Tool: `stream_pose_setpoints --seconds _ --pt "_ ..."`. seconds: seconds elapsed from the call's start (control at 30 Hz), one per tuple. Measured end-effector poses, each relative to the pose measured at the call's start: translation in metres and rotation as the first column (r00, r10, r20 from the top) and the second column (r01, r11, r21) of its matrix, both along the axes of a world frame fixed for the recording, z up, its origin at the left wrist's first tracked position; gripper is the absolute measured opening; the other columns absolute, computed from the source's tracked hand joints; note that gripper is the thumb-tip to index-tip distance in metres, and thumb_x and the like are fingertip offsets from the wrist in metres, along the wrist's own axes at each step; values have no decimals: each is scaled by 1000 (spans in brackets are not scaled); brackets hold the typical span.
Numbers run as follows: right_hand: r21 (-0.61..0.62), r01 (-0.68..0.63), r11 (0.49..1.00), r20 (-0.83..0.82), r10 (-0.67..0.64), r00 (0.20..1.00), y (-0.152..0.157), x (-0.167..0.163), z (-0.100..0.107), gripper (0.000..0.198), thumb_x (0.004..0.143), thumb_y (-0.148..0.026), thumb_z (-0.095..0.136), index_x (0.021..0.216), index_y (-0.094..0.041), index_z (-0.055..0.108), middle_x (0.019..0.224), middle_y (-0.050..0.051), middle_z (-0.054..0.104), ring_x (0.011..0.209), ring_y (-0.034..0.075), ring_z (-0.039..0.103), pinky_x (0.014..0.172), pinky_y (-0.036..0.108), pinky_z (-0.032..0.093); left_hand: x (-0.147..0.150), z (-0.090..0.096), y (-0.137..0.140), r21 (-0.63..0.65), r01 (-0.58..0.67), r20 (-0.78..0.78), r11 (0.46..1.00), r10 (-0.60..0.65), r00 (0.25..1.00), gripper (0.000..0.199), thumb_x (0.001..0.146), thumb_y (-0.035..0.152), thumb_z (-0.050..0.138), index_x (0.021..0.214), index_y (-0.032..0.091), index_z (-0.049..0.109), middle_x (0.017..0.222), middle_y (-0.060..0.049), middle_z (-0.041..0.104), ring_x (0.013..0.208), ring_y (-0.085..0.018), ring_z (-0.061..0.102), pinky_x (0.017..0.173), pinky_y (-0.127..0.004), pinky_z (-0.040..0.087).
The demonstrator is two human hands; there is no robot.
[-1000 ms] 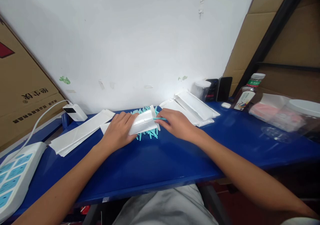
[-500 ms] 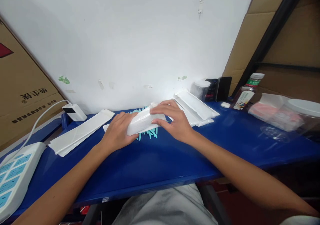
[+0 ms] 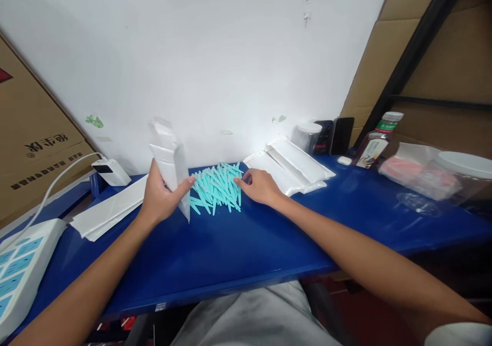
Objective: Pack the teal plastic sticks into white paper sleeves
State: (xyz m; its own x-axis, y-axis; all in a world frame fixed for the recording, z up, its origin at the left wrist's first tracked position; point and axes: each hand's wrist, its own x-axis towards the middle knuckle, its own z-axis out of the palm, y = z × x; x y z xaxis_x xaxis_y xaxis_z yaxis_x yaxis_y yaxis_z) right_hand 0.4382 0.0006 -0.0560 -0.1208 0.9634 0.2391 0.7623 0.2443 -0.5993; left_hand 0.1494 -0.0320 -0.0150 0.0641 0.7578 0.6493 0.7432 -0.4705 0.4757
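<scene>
My left hand [image 3: 159,195] is wrapped round a white plastic-wrapped packet [image 3: 169,156], held upright and slightly tilted above the blue table. To its right lies a loose pile of thin turquoise plastic sticks [image 3: 217,187], tapered at the ends. My right hand [image 3: 261,184] is at the right edge of that pile, its thumb and fingers curled together against the outermost sticks. What is between those fingertips, if anything, is too small to tell.
Flat white sleeves [image 3: 111,207] lie at left, and white packets [image 3: 295,164] at right near the wall. A power strip [image 3: 23,269] and a white corded device [image 3: 111,171] are on the left. A bottle [image 3: 378,141], phones [image 3: 342,136] and clear jars [image 3: 307,138] stand at right.
The packet, earlier between both hands above the sticks, has moved left and been turned upright in my left hand. My right hand has let go of it and dropped to the pile, which now shows more fully.
</scene>
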Motion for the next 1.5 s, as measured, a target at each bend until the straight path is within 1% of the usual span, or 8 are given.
stream_pose_setpoints --seconds 0.13,0.33,0.53,0.67,0.87,1.13,1.27,1.5 --pt "-52 -26 998 217 37 976 4 -13 -3 49 98 -66 63 102 -17 68 95 12 77 83 27 70 60 32 38 11 -4 -7 -47 48 -85 998 -52 995 72 80 59 80 135 21 52 118 -9 68 104 -31 68 86 -41 55" --pt "-252 -97 963 378 190 906 0 -1 13 40 108 -40 51 78 -18 67 87 12 76 75 22 68 59 31 35 15 -1 -8 -95 65 -167 993 -80 983 73 83 59 77 139 19 52 118 -10 68 102 -31 67 85 -40 54" --pt "-317 -201 927 388 320 864 -6 29 20 42 106 -38 53 70 -19 62 74 8 70 63 19 59 56 31 33 11 0 -6 -108 36 -185 994 -55 981 71 84 59 77 137 19 53 116 -10 69 100 -31 67 83 -40 54" --pt "-335 -216 917 365 337 868 -13 29 20 47 106 -50 55 70 -20 60 72 7 68 64 19 59 58 30 35 10 -1 -5 -99 40 -196 994 -59 979 70 84 59 77 138 20 53 117 -10 69 101 -31 67 84 -40 54" --pt "-418 -282 864 335 434 836 -20 29 32 50 105 -41 59 61 -20 52 57 2 56 54 16 50 55 30 32 10 0 -4 -108 26 -204 994 -47 978 74 83 59 77 141 20 53 119 -11 70 102 -32 68 83 -41 55" --pt "-239 -101 966 212 153 965 -14 31 32 34 100 -38 66 71 -19 67 70 5 71 64 19 64 58 30 38 9 0 -5 -94 42 -210 995 -61 976 72 85 58 77 141 20 54 120 -12 70 104 -33 68 85 -42 55" --pt "-256 -99 962 301 176 937 -15 20 21 41 99 -41 70 64 -20 65 65 7 70 65 22 66 59 31 39 9 0 -5 -101 37 -216 994 -58 975 72 84 59 77 141 21 54 120 -12 70 103 -34 68 84 -42 55" --pt "-297 -79 952 460 215 862 -20 21 27 29 102 -33 65 76 -18 67 80 12 75 74 26 70 59 32 38 10 0 -6 -118 55 -247 992 -83 966 80 84 61 76 148 21 49 130 -14 68 111 -36 67 89 -43 55"
